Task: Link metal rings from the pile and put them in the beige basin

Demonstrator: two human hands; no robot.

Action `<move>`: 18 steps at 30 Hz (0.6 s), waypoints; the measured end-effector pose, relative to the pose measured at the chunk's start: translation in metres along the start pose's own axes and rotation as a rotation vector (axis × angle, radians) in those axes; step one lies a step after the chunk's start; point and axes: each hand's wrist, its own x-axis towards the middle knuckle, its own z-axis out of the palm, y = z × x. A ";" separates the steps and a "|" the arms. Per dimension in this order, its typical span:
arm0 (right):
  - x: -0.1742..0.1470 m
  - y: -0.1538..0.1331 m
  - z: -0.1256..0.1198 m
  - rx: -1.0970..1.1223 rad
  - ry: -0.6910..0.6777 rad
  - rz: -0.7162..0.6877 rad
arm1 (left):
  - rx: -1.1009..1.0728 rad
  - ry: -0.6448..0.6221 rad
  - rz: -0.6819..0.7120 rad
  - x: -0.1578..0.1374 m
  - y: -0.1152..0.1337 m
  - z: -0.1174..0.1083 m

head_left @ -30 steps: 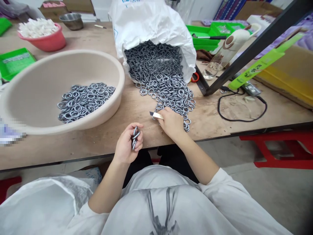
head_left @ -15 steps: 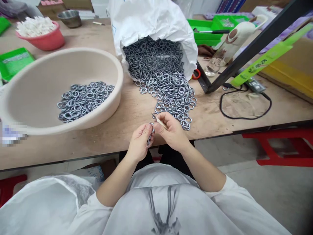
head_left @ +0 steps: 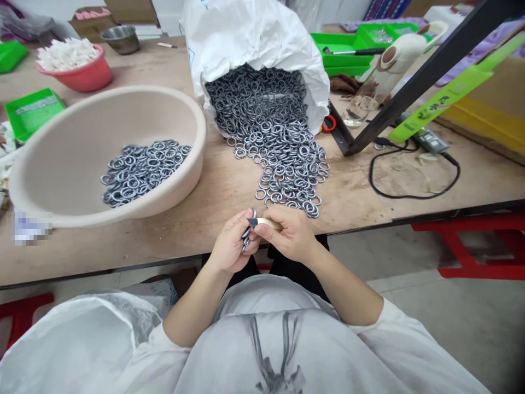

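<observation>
My left hand point(head_left: 231, 244) is closed around several grey rings point(head_left: 246, 239) at the table's front edge. Pinched in my right hand point(head_left: 292, 234) is a small knife point(head_left: 268, 222) with a pale handle. Its short dark blade meets the rings between my two hands; whether it cuts into one I cannot tell. Just beyond my hands lies a pile of loose grey rings point(head_left: 287, 164), spilling from the mouth of a white sack point(head_left: 254, 38). More rings of this kind rest in a large beige basin point(head_left: 53, 164) to the left.
Behind the basin stand a pink bowl point(head_left: 90, 76) of white pieces, a metal bowl point(head_left: 121, 41) and a green tray point(head_left: 20, 117). At the right, a slanted black bar point(head_left: 394, 104), a glass jug point(head_left: 363, 106) and a looped black cable point(head_left: 373, 175) occupy the table.
The knife has swung left, bringing its blade from above the pile to the rings in my left hand. My right hand has moved slightly down and closer to the left.
</observation>
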 end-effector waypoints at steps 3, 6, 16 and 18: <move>0.000 0.002 0.004 -0.006 -0.011 0.004 | -0.017 -0.018 -0.034 0.002 0.002 -0.001; 0.006 0.003 0.009 0.009 -0.028 0.058 | -0.043 -0.008 -0.063 0.003 0.006 -0.005; 0.049 0.024 0.005 -0.631 -0.099 0.356 | -0.016 -0.008 0.030 -0.014 0.017 -0.014; 0.054 0.027 0.007 -0.712 -0.161 0.357 | -0.012 0.043 0.065 -0.011 0.021 -0.018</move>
